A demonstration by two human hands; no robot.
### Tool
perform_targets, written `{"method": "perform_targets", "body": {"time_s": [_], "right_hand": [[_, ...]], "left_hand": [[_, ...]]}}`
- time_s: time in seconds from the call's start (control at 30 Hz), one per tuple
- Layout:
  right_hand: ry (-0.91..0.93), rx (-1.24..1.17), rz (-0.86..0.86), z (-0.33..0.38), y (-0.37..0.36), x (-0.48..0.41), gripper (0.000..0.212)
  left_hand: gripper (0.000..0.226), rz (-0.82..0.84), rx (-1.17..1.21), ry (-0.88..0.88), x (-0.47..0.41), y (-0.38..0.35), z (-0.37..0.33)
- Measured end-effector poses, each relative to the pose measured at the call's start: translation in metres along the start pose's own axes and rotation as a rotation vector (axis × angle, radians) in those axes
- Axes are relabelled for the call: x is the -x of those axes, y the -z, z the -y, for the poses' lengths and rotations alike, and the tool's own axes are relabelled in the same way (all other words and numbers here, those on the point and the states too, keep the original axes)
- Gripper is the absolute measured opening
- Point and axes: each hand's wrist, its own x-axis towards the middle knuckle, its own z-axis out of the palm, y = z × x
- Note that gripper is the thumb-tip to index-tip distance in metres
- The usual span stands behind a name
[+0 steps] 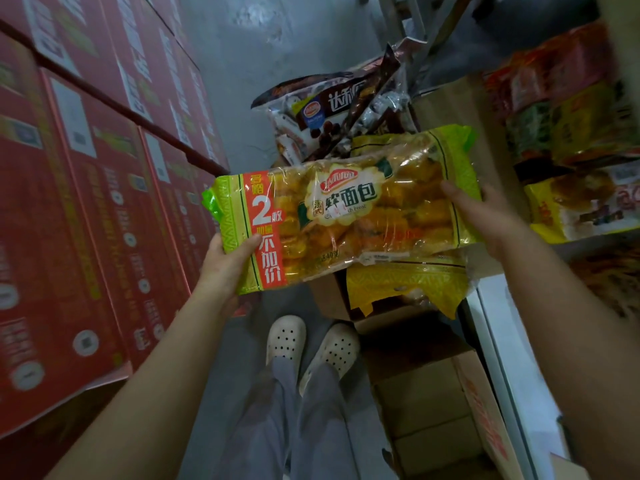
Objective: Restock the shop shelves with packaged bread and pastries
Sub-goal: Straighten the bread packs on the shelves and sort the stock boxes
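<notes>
A long yellow-green bag of small bread rolls (pixel 346 216) is held level in front of me, above the floor. My left hand (pixel 225 261) grips its left end, thumb on the front. My right hand (pixel 485 209) holds its right end, with the thumb on top and the fingers hidden behind the bag. Just beneath it lies a second yellow bread bag (pixel 408 282) on an open cardboard box (pixel 426 382). Further off, a brown and white pastry bag (pixel 332 112) lies on the pile. Yellow and orange packs (pixel 585 202) fill the shelf at the right.
Stacked red cartons (pixel 86 202) form a wall on my left. A white shelf edge (pixel 498 341) runs along the right. My feet in white perforated clogs (pixel 311 344) stand on the narrow grey floor between cartons and boxes.
</notes>
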Motion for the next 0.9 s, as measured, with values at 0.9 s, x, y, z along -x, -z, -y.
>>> {"method": "perform_targets", "body": {"time_s": [0.9], "right_hand": [[-0.067,-0.782,-0.749,-0.098,0.118,0.390,0.055]], "left_hand": [[0.053,0.407,-0.304,-0.378,0.287,-0.032,-0.066]]}}
